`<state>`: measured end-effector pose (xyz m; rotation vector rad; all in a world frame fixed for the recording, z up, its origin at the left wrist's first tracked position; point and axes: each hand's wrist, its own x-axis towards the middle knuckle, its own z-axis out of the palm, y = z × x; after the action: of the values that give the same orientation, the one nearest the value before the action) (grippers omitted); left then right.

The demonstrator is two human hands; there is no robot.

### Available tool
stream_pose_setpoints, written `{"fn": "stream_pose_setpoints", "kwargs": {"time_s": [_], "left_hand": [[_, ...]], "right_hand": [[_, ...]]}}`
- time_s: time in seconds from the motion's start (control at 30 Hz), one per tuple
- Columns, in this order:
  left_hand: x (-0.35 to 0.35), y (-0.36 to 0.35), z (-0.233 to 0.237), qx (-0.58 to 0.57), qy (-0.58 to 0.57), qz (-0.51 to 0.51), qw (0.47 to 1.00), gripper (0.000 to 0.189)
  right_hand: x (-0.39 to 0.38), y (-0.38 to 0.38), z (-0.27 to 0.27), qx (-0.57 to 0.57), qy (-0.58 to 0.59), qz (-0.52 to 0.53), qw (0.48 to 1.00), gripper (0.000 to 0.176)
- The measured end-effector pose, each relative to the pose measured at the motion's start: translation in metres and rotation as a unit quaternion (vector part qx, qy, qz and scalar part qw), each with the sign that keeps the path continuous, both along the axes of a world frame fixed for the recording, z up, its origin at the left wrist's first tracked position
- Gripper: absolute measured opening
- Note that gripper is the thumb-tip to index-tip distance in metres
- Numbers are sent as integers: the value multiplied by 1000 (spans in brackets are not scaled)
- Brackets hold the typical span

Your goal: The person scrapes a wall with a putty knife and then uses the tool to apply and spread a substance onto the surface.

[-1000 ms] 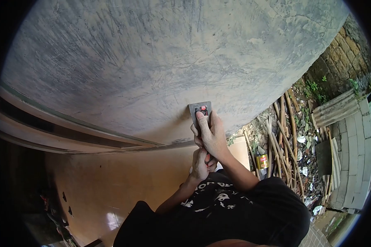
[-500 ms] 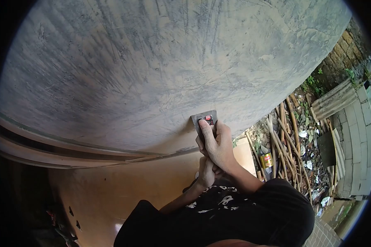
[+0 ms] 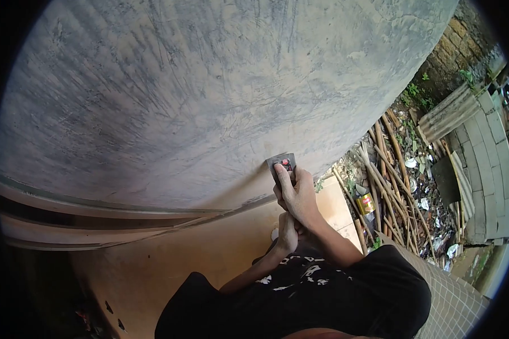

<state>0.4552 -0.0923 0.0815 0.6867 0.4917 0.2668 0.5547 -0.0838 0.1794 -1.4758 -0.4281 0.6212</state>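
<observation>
In the head view, my right hand (image 3: pixel 297 195) is closed around a small grey sanding block (image 3: pixel 275 160) with a red and black label, its thumb lying along the face. The block's upper edge meets the grey-white plastered wall (image 3: pixel 209 96), which is streaked with dark marks. Pale dust coats the fingers. Just below, my left hand (image 3: pixel 288 233) is closed beside my right wrist; its fingertips are hidden, so what they grip cannot be seen.
A tan floor (image 3: pixel 181 257) lies below the wall, with a ledge (image 3: pixel 85 217) along the wall's lower left. At right are bamboo poles (image 3: pixel 382 183), a yellow-red can (image 3: pixel 366 203), scattered litter, a corrugated sheet (image 3: pixel 448 113) and a grey block wall (image 3: pixel 489 169).
My view has shifted slightly, so the wall's right edge and the yard sit further left. Both hands and the block stay at the wall, slightly lower for the left hand.
</observation>
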Motion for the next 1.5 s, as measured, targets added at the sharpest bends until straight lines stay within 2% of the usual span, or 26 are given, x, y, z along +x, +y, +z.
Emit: {"fn": "stream_pose_setpoints", "kwargs": {"time_s": [0.03, 0.13, 0.2, 0.3, 0.43, 0.5, 0.53, 0.6, 0.63, 0.7, 0.77, 1.0, 1.07, 1.13, 1.2, 1.3, 1.33, 1.4, 1.5], "left_hand": [[-2, 1, -2, -1, 5, -8, 1000, 53], [0, -1, 6, -36, 28, -22, 999, 54], [1, 0, -1, -10, 14, 1, 1000, 53], [-2, 4, -19, 115, 41, 14, 992, 54], [-3, 14, -35, 89, 65, -1, 994, 55], [-1, 13, -27, 103, -10, 28, 994, 55], [-4, 10, -29, 102, -9, 29, 994, 55], [-3, 7, -37, 82, 61, 27, 994, 55], [-3, 4, -41, 69, 93, 33, 993, 55], [-5, 4, -42, 71, 68, 26, 995, 55], [0, 7, -37, 66, 46, 30, 996, 54], [-3, 5, -49, 66, 94, 42, 993, 55], [0, 13, -49, 106, 30, 29, 994, 56], [5, 16, -47, 97, 25, 53, 994, 56], [6, 12, -46, 113, 26, 52, 992, 56], [-2, 6, -58, 68, 95, 40, 992, 57], [0, 12, -54, 71, 93, 41, 992, 57], [3, 24, -46, 155, 1, 18, 988, 55], [10, 15, -45, 129, 53, 33, 990, 54]], "right_hand": [[-1, 2, -4, 12, 36, 0, 999, 35], [3, -1, 8, -16, 29, 23, 999, 35], [2, 0, 3, -16, 26, 15, 999, 34], [-4, 6, -32, 47, 40, 1, 998, 32], [-3, 11, -28, 41, 66, 1, 997, 32], [-2, 8, -9, 50, 33, 20, 998, 32], [-5, 8, -16, 49, 35, 22, 998, 32], [-8, 10, -46, 24, 21, -14, 999, 32], [-9, 9, -53, 9, 60, -16, 998, 32], [-7, 7, -54, 17, 54, -7, 998, 32], [-2, 9, -32, 49, 44, 25, 998, 31], [-6, 11, -60, 37, 71, 4, 997, 34], [0, 13, -47, 47, 69, 16, 996, 34], [-3, 13, -34, 60, 54, 25, 996, 35], [-4, 14, -51, 63, 36, 13, 997, 34], [-5, 9, -76, 27, 90, -7, 996, 41], [-4, 12, -61, 30, 88, -7, 996, 41], [-3, 17, -32, 68, 24, -4, 997, 40], [0, 14, -43, 63, 11, 17, 998, 32]]}}
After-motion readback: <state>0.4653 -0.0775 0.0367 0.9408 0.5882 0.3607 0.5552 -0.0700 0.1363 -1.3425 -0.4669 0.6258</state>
